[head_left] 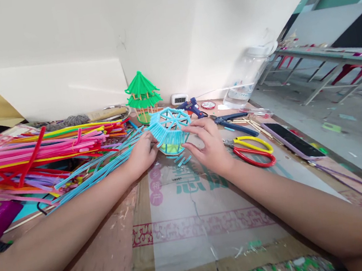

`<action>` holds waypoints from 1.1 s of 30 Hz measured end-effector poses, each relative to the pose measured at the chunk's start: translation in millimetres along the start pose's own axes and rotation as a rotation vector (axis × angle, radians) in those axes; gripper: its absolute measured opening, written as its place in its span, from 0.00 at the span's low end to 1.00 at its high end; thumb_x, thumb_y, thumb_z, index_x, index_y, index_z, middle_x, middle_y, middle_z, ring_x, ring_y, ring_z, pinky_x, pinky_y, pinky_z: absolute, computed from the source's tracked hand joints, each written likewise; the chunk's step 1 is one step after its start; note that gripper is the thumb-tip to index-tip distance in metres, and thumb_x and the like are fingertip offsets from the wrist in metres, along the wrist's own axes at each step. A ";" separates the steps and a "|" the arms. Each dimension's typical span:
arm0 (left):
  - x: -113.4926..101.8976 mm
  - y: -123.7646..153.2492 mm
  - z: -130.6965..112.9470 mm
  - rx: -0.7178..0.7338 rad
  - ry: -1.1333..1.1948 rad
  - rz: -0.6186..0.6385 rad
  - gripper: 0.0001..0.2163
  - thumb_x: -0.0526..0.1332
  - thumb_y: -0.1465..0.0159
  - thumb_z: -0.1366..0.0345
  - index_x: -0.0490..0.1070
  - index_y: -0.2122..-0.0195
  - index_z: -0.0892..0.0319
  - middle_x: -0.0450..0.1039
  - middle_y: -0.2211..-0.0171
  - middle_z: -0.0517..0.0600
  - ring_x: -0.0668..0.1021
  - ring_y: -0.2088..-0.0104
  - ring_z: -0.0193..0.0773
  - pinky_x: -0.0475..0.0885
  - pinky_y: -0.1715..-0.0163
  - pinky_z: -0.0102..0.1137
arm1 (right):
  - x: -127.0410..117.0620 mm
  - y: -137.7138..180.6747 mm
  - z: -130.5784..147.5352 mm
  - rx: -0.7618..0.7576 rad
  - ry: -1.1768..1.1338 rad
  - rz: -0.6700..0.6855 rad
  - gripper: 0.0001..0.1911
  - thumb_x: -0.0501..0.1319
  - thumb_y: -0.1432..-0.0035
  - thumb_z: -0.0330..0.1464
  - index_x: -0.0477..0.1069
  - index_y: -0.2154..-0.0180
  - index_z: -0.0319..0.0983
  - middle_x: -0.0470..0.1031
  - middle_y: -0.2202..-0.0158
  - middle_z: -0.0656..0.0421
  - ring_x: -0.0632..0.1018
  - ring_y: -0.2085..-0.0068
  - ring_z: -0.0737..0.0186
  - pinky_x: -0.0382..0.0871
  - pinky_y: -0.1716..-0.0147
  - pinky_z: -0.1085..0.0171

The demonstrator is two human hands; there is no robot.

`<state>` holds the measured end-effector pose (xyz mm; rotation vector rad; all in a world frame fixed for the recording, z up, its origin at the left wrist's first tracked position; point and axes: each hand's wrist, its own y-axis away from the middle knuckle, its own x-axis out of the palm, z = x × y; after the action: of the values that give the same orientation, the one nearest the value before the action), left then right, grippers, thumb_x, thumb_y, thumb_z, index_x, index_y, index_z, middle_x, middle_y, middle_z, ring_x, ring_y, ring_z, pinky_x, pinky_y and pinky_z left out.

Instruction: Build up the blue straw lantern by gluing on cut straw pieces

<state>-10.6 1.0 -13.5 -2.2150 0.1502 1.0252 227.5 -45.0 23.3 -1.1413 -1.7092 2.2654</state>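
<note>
A small pavilion model [171, 132] of light blue fuzzy stems stands in front of me, with an open spoked roof top and a green base [171, 148]. At its left edge my left hand [143, 154] is closed, fingertips pinching the roof's lower rim. My right hand [210, 145] holds the opposite side, thumb low and index finger higher on the rim, the other fingers spread. Short blue stem offcuts [181, 160] lie just below the model. Behind it rises a green two-tiered tower model [142, 96] on thin wooden posts.
Pipe cleaners [68, 144] in many colours pile up at left, near a purple tool [0, 217]. Right of the model lie red-and-yellow-handled pliers [253, 150], blue-handled cutters [236, 123], a glue gun [193, 107] and a phone [292, 140]. A clear bottle [248, 76] and small clock [179, 98] stand behind.
</note>
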 end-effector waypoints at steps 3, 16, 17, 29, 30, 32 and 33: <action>-0.6 -0.5 -1.6 0.010 0.014 0.016 0.04 0.56 0.35 0.65 0.68 0.64 0.58 0.72 0.55 0.57 0.73 0.48 0.50 0.69 0.46 0.47 | -0.7 0.0 1.1 -0.002 0.015 0.009 0.21 0.65 0.41 0.33 0.68 0.46 0.45 0.69 0.52 0.52 0.71 0.48 0.49 0.65 0.47 0.47; 1.1 0.0 0.7 -0.011 0.001 0.010 0.07 0.56 0.35 0.63 0.69 0.60 0.59 0.72 0.57 0.57 0.74 0.52 0.49 0.71 0.50 0.45 | 0.2 -0.1 2.1 0.035 0.040 0.028 0.23 0.64 0.40 0.35 0.66 0.43 0.45 0.70 0.51 0.51 0.70 0.47 0.48 0.64 0.46 0.47; 1.0 0.0 0.8 -0.011 0.003 0.013 0.06 0.56 0.34 0.63 0.69 0.61 0.59 0.72 0.57 0.57 0.74 0.52 0.49 0.71 0.50 0.45 | 0.2 -0.2 1.7 0.040 0.035 0.029 0.25 0.64 0.40 0.36 0.64 0.42 0.45 0.70 0.51 0.51 0.70 0.47 0.48 0.64 0.45 0.47; 3.2 -0.4 9.1 -0.056 0.028 0.005 0.09 0.58 0.35 0.58 0.70 0.62 0.58 0.75 0.62 0.54 0.77 0.57 0.48 0.72 0.53 0.45 | -2.8 -1.8 2.5 0.034 -0.002 0.036 0.24 0.62 0.38 0.36 0.64 0.41 0.46 0.69 0.44 0.50 0.69 0.42 0.48 0.61 0.42 0.45; 3.5 -0.4 9.5 -0.053 0.026 0.007 0.09 0.59 0.35 0.58 0.70 0.62 0.58 0.75 0.61 0.55 0.77 0.57 0.49 0.72 0.52 0.46 | -2.8 -2.0 3.0 0.033 0.000 0.039 0.24 0.61 0.37 0.35 0.64 0.41 0.47 0.69 0.43 0.50 0.69 0.42 0.49 0.60 0.41 0.44; 4.0 -0.6 9.6 -0.040 0.023 0.010 0.09 0.58 0.35 0.58 0.70 0.61 0.58 0.75 0.61 0.55 0.77 0.55 0.49 0.72 0.51 0.46 | -2.4 -2.4 3.4 0.038 0.002 0.044 0.23 0.61 0.37 0.35 0.64 0.41 0.48 0.69 0.44 0.50 0.69 0.42 0.49 0.60 0.41 0.44; 4.2 -0.6 9.4 -0.032 0.023 0.011 0.09 0.58 0.35 0.58 0.70 0.61 0.57 0.75 0.60 0.55 0.76 0.55 0.49 0.71 0.51 0.46 | -2.1 -2.5 3.3 0.045 0.002 0.042 0.23 0.60 0.37 0.35 0.64 0.41 0.48 0.69 0.44 0.51 0.69 0.42 0.49 0.60 0.42 0.44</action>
<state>-13.4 8.1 -20.5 -2.2578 0.1573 1.0143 226.1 -47.7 26.8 -1.1812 -1.6400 2.3135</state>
